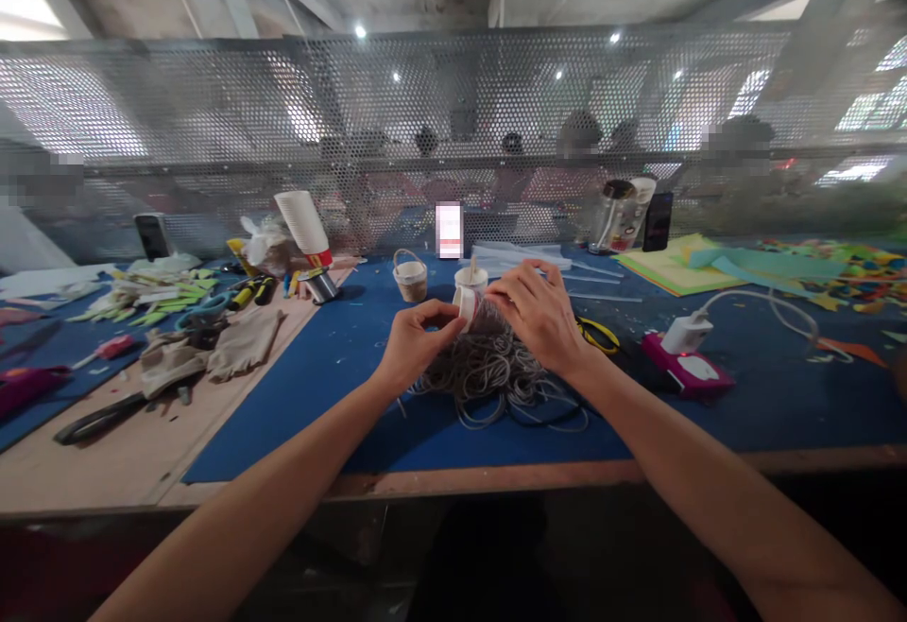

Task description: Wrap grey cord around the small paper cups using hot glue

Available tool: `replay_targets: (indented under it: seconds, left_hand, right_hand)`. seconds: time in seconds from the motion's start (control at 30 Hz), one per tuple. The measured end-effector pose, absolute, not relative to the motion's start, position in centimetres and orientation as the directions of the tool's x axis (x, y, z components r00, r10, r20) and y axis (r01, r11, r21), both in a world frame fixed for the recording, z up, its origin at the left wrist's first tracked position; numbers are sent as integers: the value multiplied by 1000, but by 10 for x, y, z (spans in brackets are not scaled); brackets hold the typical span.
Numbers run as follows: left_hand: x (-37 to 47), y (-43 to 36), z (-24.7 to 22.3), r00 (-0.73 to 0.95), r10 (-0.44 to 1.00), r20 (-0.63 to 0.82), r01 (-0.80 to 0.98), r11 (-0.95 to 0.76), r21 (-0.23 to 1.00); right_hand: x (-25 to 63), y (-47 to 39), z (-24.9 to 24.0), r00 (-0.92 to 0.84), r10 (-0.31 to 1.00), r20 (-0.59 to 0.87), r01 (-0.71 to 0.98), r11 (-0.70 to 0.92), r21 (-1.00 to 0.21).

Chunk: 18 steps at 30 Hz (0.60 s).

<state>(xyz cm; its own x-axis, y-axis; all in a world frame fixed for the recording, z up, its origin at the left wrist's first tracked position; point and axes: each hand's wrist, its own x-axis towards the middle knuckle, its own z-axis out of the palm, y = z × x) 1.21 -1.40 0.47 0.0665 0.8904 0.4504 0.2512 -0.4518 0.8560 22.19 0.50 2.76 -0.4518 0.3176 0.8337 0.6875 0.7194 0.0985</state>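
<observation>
Head view: cup (465, 304) held tilted above a pile of cord (496, 381)

Tipped on its side, the cup is just over the cord, near the middle of the blue mat (333, 395). The left hand (423, 336) pinches its rim between thumb and fingers. The right hand (539, 315) is at the cup's other end, fingers bent in and narrow; I cannot tell whether they grip cord or only press on the side.

It looks light and thin-walled, probably paper: springy at the rim, easy to dent in the middle. The rim seems the best hold, with light pressure; a hard squeeze could crush the wall. The cord looks limp and smooth, apt to tangle, so it is best taken near a loose end.

Just behind the cup stands a rear cup (464, 279), and to its left a basket (411, 283) with 1 arched handle. Beyond them, 1 lit phone (450, 231) stands against the mesh (397, 168), with clear strips (524, 255) lying to its right. Yellow-handled scissors or pliers (600, 336) lie beside the right wrist. Farther out are a stack of cups (301, 222) and gloves (245, 346) on the left, a charger (687, 333) and coloured paper (666, 267) on the right.
</observation>
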Motion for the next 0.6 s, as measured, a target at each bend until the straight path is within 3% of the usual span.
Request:
replay_targets:
  seconds: [0.23,0.6]
  left_hand:
    - [13,-15,5,92,883,460,262,-467,845]
    - [13,-16,6,118,861,494,260,-507,822]
  right_hand:
    - [223,8,27,-403,366,839,685,729,11]
    - [223,11,24,-378,365,851,698,716,3]
